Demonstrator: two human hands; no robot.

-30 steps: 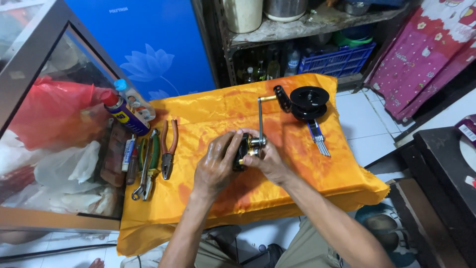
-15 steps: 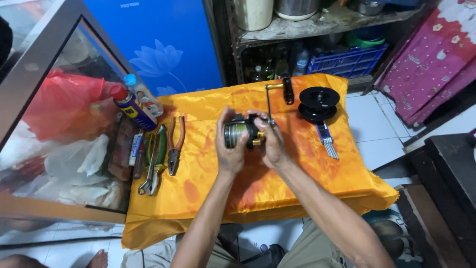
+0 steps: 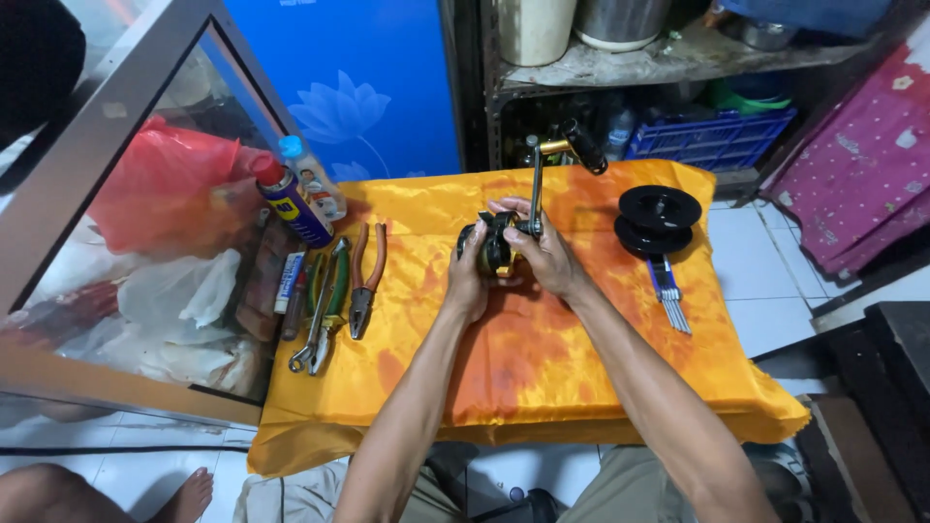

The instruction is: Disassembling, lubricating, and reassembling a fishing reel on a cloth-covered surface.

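two hands met over the middle of an orange satin cloth [image 3: 542, 378], glossy and creased, draped over a low table on a white tiled floor [image 3: 775, 291]. i saw a blue panel with a pale flower [image 3: 358, 97] behind it, and a rough shelf [image 3: 668, 63] of pots beside that. off the cloth's left edge stood a glass cabinet [image 3: 126, 242] stuffed with plastic bags. my left hand [image 3: 468, 276] wrapped closed around the dark, rounded fishing reel body [image 3: 494, 250], held just above the cloth near its far half. my right hand [image 3: 542, 254] pinched the reel where the thin metal crank arm [image 3: 536, 184] rose upright to a black knob. open cloth lay in front of the hands and to both sides. near the left edge sat pliers with orange grips [image 3: 365, 276], green-handled pliers [image 3: 325, 305] and a spray can [image 3: 291, 203]. well apart to the right, a black round spool [image 3: 659, 218] rested with a small blue-handled brush [image 3: 668, 291] just below it.
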